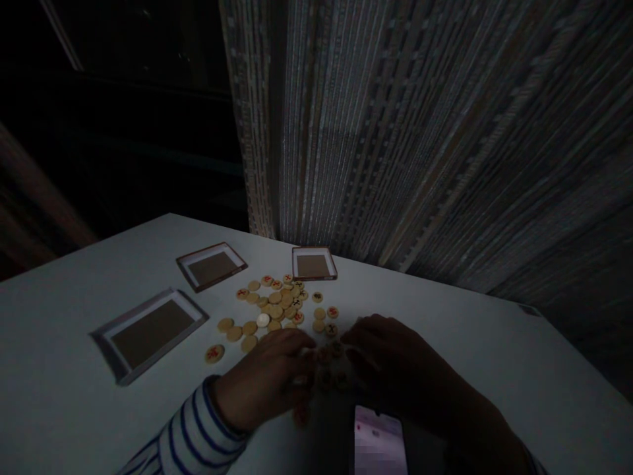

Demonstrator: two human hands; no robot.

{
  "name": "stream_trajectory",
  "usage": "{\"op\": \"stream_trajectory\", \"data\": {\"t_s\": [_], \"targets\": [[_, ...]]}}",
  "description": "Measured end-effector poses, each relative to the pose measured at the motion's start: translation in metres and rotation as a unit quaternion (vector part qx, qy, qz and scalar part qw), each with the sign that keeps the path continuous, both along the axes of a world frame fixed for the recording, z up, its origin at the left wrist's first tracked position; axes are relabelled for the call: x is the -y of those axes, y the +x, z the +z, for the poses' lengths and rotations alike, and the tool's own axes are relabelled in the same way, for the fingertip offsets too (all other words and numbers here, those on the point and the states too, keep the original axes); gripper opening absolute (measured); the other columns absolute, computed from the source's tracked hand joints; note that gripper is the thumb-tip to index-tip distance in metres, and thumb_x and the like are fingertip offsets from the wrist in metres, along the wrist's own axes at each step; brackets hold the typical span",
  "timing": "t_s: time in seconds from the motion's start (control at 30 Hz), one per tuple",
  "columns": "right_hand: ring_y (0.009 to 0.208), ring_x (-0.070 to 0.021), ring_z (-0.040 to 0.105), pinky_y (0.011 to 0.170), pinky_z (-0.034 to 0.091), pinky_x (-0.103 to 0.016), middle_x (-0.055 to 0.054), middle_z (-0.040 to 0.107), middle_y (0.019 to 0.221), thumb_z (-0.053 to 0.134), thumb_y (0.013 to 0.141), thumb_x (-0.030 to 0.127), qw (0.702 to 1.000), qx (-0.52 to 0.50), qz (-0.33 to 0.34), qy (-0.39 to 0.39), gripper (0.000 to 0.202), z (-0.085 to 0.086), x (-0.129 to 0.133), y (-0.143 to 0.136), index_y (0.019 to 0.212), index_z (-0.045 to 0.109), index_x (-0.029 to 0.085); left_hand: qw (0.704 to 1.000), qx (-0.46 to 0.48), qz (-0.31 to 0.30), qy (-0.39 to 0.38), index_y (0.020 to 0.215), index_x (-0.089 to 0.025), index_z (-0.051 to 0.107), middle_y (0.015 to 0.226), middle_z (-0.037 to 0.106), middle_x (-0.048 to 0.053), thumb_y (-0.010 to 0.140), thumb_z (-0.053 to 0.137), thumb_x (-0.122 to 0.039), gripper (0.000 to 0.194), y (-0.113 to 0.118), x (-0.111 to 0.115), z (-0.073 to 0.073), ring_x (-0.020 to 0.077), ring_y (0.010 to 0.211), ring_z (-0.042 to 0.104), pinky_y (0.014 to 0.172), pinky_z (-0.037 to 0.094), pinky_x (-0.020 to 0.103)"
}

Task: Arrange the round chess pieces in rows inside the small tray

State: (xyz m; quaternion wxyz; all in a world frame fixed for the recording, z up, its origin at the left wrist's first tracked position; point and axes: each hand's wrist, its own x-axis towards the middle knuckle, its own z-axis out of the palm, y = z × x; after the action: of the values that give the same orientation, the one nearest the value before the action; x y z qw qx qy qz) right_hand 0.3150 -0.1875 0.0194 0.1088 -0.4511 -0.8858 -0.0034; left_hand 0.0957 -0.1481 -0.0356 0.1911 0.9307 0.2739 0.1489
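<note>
Many round wooden Chinese chess pieces (275, 299) with red or black characters lie loosely on the white table, some overlapping. My left hand (274, 376), in a striped sleeve, rests low beside the near pieces, its fingers bent and apart from the thumb. Opposite it, my right hand (386, 349) hangs over the table in deep shadow, fingers bent and spread. Between the two hands sit several shaded pieces (326, 378). A red-marked piece (301, 415) lies just below my left hand. Dim light hides what the fingertips touch.
Three shallow box parts stand behind and left of the pieces: a large tray (163, 326), a brown-rimmed one (211, 266) and a smaller one (314, 264). A lit phone (380, 441) lies at the near edge. A striped curtain (395, 132) hangs behind the white table (459, 343).
</note>
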Motion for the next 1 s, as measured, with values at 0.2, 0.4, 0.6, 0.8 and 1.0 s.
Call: {"op": "stream_trajectory", "data": {"t_s": [0.2,0.4,0.6,0.8,1.0], "targets": [[0.082,-0.0194,0.057,0.070,0.046,-0.034,-0.009,0.063,0.091,0.052,0.083,0.015,1.000,0.013,-0.022,-0.006,0.017,-0.0091,0.0008,0.0084,0.097,0.061,0.017,0.999,-0.039,0.013,0.005,0.092,-0.022,0.068,0.117,0.057,0.008,0.077,0.063,-0.025,0.016,0.0024,-0.0010,-0.0005,0.0259,0.108,0.050,0.091,0.041,0.042],[0.081,-0.0188,0.059,0.070,0.047,-0.033,-0.009,0.065,0.089,0.054,0.082,0.014,1.000,0.020,-0.009,-0.016,0.018,-0.0084,-0.0009,0.0067,0.097,0.063,0.016,0.999,-0.043,0.009,0.016,0.087,-0.022,0.069,0.119,0.056,0.008,0.078,0.065,-0.027,0.012,0.0019,-0.0022,-0.0026,0.0262,0.111,0.048,0.093,0.040,0.042],[0.084,-0.0198,0.060,0.071,0.047,-0.034,-0.010,0.064,0.093,0.052,0.083,0.015,0.999,0.029,-0.019,-0.035,0.021,-0.0048,0.0014,0.0068,0.101,0.062,0.016,0.999,-0.030,0.003,0.020,0.087,-0.022,0.070,0.118,0.056,0.008,0.074,0.068,-0.025,0.013,0.0022,-0.0035,-0.0044,0.0269,0.110,0.049,0.091,0.041,0.043],[0.085,-0.0205,0.059,0.073,0.047,-0.035,-0.010,0.064,0.092,0.051,0.084,0.016,0.997,0.043,-0.037,-0.059,0.021,-0.0003,0.0012,0.0079,0.102,0.062,0.015,0.999,-0.045,0.008,0.011,0.085,-0.020,0.070,0.119,0.056,0.010,0.074,0.068,-0.026,0.013,0.0034,-0.0034,-0.0046,0.0286,0.111,0.049,0.092,0.040,0.045],[0.082,-0.0194,0.058,0.069,0.046,-0.033,-0.009,0.063,0.094,0.050,0.084,0.017,0.996,0.049,-0.040,-0.056,0.021,-0.0008,0.0013,0.0088,0.101,0.062,0.016,0.998,-0.059,-0.001,0.006,0.087,-0.019,0.069,0.115,0.057,0.010,0.075,0.067,-0.025,0.013,0.0039,-0.0035,-0.0031,0.0282,0.108,0.050,0.089,0.042,0.044]]}}
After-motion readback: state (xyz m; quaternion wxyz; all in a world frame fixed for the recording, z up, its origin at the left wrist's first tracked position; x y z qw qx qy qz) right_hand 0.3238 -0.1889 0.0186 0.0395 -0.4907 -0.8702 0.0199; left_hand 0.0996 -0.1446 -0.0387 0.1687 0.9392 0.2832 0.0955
